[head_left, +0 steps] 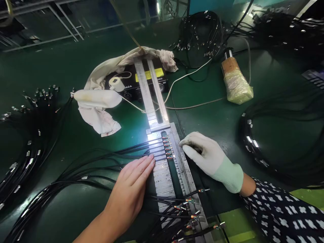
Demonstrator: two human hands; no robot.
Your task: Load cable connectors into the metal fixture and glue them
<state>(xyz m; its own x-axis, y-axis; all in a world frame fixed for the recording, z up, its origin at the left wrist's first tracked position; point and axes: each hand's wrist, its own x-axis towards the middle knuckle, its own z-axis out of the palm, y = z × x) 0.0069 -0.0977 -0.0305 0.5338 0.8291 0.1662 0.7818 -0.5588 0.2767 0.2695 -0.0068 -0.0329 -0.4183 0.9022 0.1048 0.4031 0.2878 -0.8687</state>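
Observation:
A slotted metal fixture (164,182) runs down the middle of the bench, with several black cables lying across its upper slots. Their stripped ends show coloured wires and small metal tips (168,147) over the fixture's groove. My left hand (133,184) is bare, its fingers stretched out side by side, fingertips resting at the fixture's left edge by the lowest slotted cable. Its thumb is hidden. On the other side, my right hand (206,155) wears a white glove with a green cuff. Thumb and forefinger meet in a pinch beside the rail; anything between them is too small to see.
A black control box (163,84) with a cloth (96,81) and white handpiece (97,98) sits behind the fixture. Loose cable ends (193,216) cross its near part. Cable bundles lie left (27,155) and right (249,141). A plastic-wrapped tool (238,84) stands back right.

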